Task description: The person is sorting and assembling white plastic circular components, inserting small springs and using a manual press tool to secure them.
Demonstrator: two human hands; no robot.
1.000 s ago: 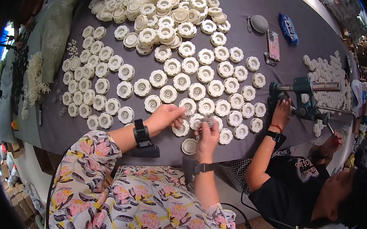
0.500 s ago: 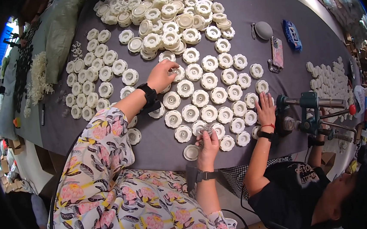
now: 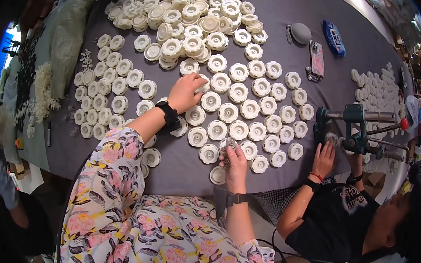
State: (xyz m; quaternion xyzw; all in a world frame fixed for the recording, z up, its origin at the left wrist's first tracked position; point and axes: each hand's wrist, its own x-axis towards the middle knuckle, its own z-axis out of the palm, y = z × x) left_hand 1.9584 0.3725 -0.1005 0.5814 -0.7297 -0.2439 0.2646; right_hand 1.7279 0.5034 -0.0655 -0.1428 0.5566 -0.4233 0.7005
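White scalloped discs [image 3: 227, 113] lie in rows on the grey bench [image 3: 280, 7], with a heap [image 3: 187, 19] at its far end. Step in hand: gathering pieces. The left hand [image 3: 186, 91] reaches forward, its grip closing on a disc [image 3: 201, 82] below the heap; the right hand [image 3: 234, 160] grips a small clear cylinder [image 3: 229, 145] at the near rows. Lifting that disc cleanly seems next. Half a second earlier, the left hand lay further left. A co-worker's hand [image 3: 324, 158] tends a teal press [image 3: 356, 127].

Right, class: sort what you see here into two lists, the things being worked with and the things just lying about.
In use:
- left hand on a white flower-shaped disc
- right hand holding a small grey cylinder
- rows of white discs

Lying about:
- phone
- grey round pouch
- blue packet
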